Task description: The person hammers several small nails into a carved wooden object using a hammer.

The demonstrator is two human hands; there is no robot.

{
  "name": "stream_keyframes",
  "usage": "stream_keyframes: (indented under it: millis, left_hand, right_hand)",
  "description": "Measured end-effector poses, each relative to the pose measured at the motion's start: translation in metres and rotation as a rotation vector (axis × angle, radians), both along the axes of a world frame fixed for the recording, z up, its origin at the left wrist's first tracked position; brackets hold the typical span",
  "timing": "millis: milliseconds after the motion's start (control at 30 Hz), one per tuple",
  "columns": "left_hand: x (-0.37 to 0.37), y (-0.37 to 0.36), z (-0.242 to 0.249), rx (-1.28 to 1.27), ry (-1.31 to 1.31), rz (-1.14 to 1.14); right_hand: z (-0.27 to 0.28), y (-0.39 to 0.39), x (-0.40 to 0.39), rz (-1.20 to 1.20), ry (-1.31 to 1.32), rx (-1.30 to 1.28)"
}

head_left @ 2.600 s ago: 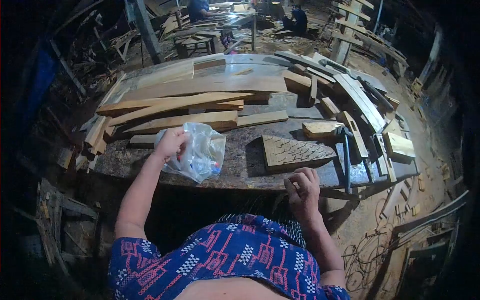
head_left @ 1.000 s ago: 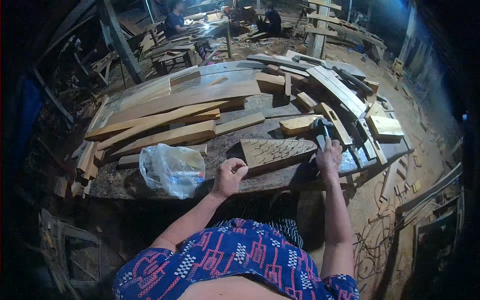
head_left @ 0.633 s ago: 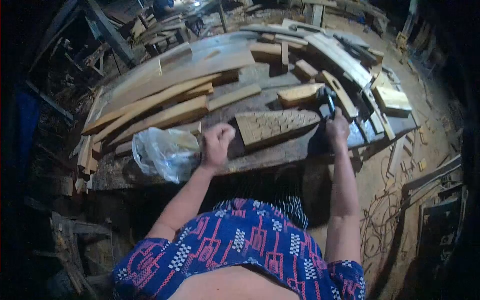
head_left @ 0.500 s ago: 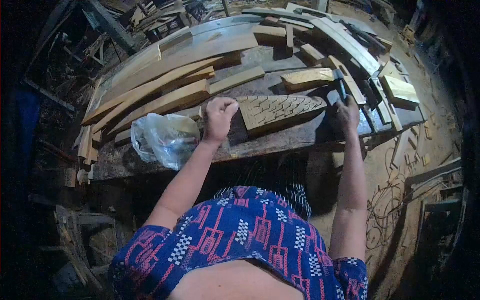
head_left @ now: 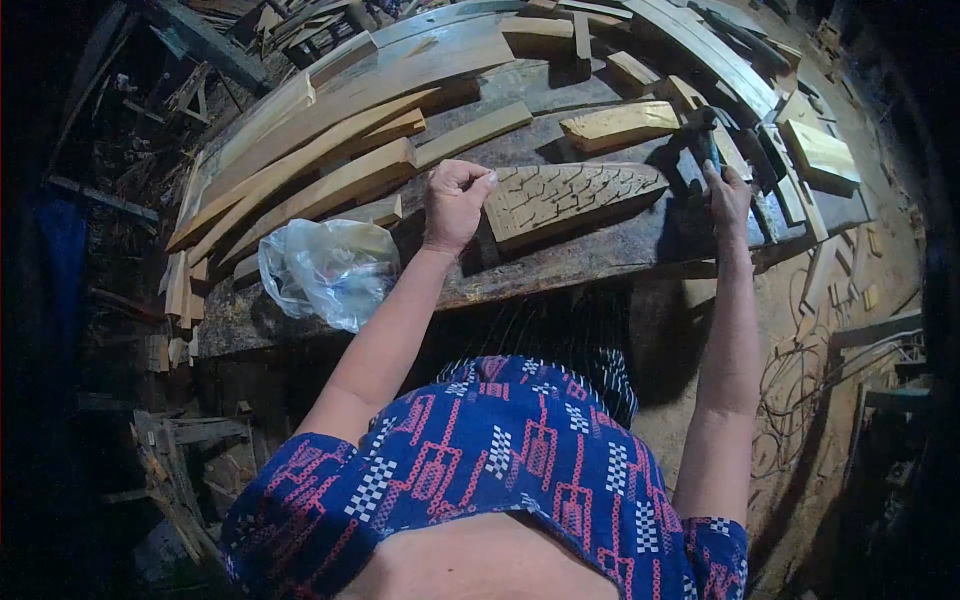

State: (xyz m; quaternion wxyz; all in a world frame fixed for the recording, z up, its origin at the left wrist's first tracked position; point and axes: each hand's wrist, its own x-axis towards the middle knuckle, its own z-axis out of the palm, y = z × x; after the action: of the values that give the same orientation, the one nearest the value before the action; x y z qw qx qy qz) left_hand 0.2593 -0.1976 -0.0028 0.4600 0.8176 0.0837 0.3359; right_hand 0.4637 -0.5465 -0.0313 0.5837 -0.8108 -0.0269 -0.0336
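Observation:
A pointed wooden block (head_left: 570,200) with several dark nail-like pieces and their shadows on its top lies on the workbench. At the block's left end, my left hand (head_left: 457,203) is closed in a pinch, and what it holds is too small to make out. To the right of the block's tip, my right hand (head_left: 728,195) is wrapped round the handle of a hammer (head_left: 708,135), whose dark head points away from me. A crumpled clear plastic bag (head_left: 328,270) lies left of my left forearm.
Long boards and curved beams (head_left: 340,185) cover the left and back of the workbench (head_left: 560,262). A short wood block (head_left: 620,126) lies behind the pointed block. More offcuts (head_left: 820,155) are at the right. Coiled wire (head_left: 785,400) and wood scraps lie on the floor.
The view has shifted a little. My right hand and the hammer have moved up and to the right, away from the block's tip. My left hand stays pinched by the block's left end.

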Motion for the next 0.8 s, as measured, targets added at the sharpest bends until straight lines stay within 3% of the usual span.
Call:
stream_keyframes:
  millis: [600, 700, 800]
  left_hand:
    - [-0.006, -0.012, 0.007, 0.283, -0.059, 0.039]
    - [-0.006, -0.015, 0.007, 0.306, -0.064, 0.065]
    - [-0.004, -0.015, 0.003, 0.342, -0.11, 0.072]
  right_hand:
    - [0.006, 0.005, -0.008, -0.034, -0.036, 0.011]
    - [0.012, 0.008, -0.015, -0.052, -0.015, 0.141]
    - [0.01, 0.004, -0.02, -0.063, -0.2, 0.107]
